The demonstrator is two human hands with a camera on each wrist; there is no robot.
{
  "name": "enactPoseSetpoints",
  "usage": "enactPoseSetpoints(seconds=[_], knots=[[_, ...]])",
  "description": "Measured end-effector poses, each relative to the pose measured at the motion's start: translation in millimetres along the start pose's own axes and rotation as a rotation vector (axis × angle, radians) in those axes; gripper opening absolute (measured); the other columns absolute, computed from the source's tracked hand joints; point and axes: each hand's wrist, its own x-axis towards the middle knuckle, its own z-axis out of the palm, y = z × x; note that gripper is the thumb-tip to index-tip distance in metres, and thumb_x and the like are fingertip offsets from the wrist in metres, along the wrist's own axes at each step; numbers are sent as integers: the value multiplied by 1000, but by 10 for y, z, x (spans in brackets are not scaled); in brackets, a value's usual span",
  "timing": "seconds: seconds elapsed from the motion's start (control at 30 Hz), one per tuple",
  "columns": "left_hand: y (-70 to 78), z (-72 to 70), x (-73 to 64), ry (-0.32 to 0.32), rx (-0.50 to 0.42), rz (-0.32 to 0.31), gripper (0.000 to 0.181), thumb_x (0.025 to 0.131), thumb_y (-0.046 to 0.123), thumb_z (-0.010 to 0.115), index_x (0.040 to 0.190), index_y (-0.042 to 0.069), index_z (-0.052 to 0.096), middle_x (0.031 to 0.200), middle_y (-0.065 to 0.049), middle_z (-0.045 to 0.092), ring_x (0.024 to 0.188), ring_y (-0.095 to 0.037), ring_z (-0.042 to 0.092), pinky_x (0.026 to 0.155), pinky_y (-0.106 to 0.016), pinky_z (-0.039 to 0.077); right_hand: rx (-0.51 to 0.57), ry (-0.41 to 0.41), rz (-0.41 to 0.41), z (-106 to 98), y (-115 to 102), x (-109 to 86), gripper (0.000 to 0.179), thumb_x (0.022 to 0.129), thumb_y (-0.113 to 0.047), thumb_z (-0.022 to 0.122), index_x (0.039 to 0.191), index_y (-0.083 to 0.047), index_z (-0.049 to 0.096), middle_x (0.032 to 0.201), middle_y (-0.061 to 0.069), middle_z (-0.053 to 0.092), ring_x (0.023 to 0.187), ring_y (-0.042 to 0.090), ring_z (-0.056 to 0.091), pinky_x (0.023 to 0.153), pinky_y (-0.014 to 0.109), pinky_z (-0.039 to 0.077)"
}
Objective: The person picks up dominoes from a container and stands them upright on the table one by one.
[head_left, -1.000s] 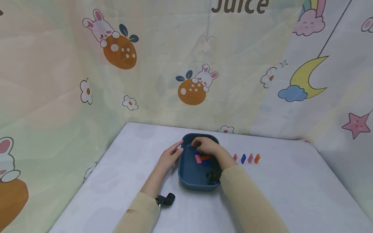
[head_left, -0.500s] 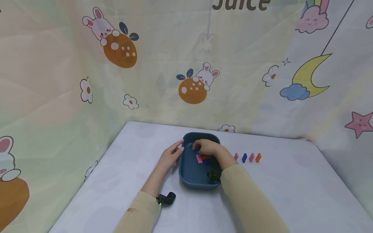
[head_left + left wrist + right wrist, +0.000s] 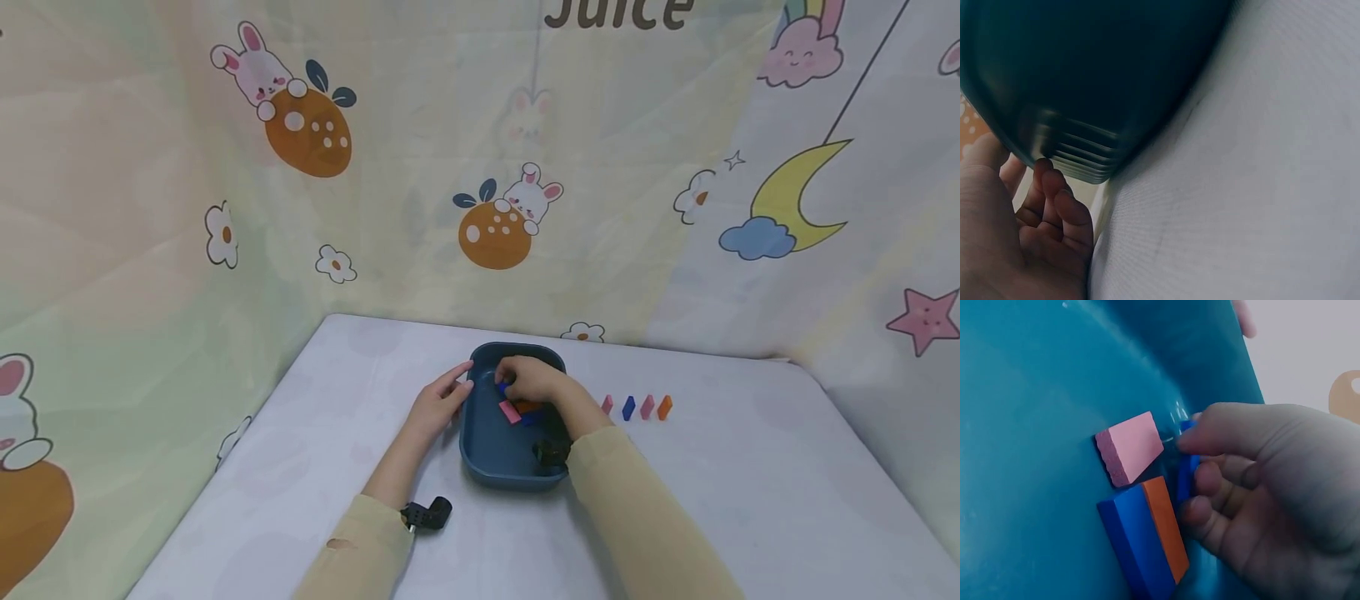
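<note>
A dark blue-green tray (image 3: 487, 458) lies on the white table between both arms. My left hand (image 3: 438, 402) is at its left side, thumb and forefinger touching the rim; in the left wrist view its other fingers bend loosely by the outer wall. My right hand (image 3: 536, 379) reaches into the tray's far half, pinching a narrow blue block (image 3: 1184, 481) between thumb and fingers. Beside those fingertips lies a pink block (image 3: 1137, 449) with one scalloped edge. Just below it in the right wrist view, another blue block (image 3: 1135, 531) sits flush against an orange block (image 3: 1166, 528).
Right of the tray, several small blocks stand in a row on the table, a pink one (image 3: 647, 407) and an orange one (image 3: 664, 407) among them. A printed cloth backdrop (image 3: 405, 275) rises behind the table. Small black cameras are strapped to both wrists.
Inside the tray, the pink block has turned to a slant, and the blue block at my right fingertips has shifted slightly. My left hand keeps its place at the rim.
</note>
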Motion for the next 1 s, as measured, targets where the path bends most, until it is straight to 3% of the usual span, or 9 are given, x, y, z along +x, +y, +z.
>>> enactPoseSetpoints(seconds=[0.13,0.37,0.47,0.8,0.93,1.0], knots=[[-2,16,4,7,-11,0,39,98,41,59,136,43,56,87,-4,59,71,-21,55,60,-30,44,46,49,-14,-33,-11,-36,23,91,-17,65,115,-17,64,113,4,65,95,21,59,92,42,53],[3,31,7,10,-14,4,39,98,40,60,137,41,56,86,-5,59,71,-21,55,60,-30,44,147,84,-34,-158,-11,-67,26,91,-18,64,117,-13,60,105,6,64,78,20,62,72,31,55],[9,30,8,11,-15,0,39,97,41,60,136,41,56,87,-4,60,71,-21,55,61,-30,45,206,118,-65,-236,-16,-129,24,92,-17,64,115,-12,60,105,8,64,81,22,62,74,33,56],[22,18,-1,17,6,-11,41,95,46,61,136,43,56,90,-4,61,74,-21,56,64,-29,46,315,198,-132,-474,33,-649,23,93,-18,65,115,-15,57,94,8,56,81,24,54,69,32,48],[9,15,8,21,15,-7,42,94,49,61,136,44,56,90,-3,62,73,-20,56,63,-30,46,351,209,-122,-516,139,-876,24,95,-20,64,117,-17,55,95,9,55,85,24,54,72,32,48],[5,13,8,22,16,-8,41,95,49,61,135,44,56,90,-3,62,73,-20,56,63,-30,46,359,210,-106,-518,217,-986,24,95,-21,63,118,-19,54,93,9,56,84,25,55,64,32,51]])
